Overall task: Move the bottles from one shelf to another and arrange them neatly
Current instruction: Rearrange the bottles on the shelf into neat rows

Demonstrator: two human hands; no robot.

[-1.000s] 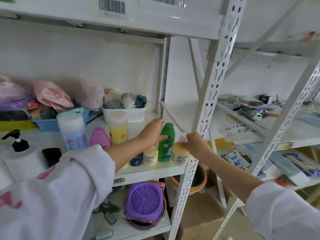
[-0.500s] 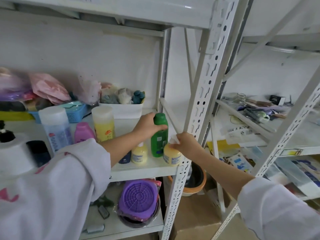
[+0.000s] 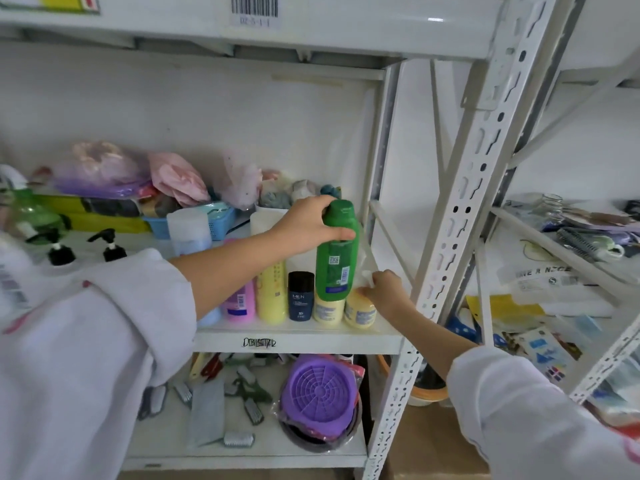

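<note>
Left hand [image 3: 304, 226]: wrapped around cap end of green bottle [image 3: 336, 252], held above the shelf [image 3: 298, 336] row | Right hand [image 3: 387, 292]: fingers closed on small yellow bottle [image 3: 360, 309], just below-right of the green one

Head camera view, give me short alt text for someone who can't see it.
A left hand grips a green bottle near its cap above a shelf of small bottles, while the right hand touches a yellow bottle at the row's end.

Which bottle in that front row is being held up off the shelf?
The green bottle, gripped near its cap by the left hand; the pink, yellow, dark and cream ones stand on the shelf.
</note>
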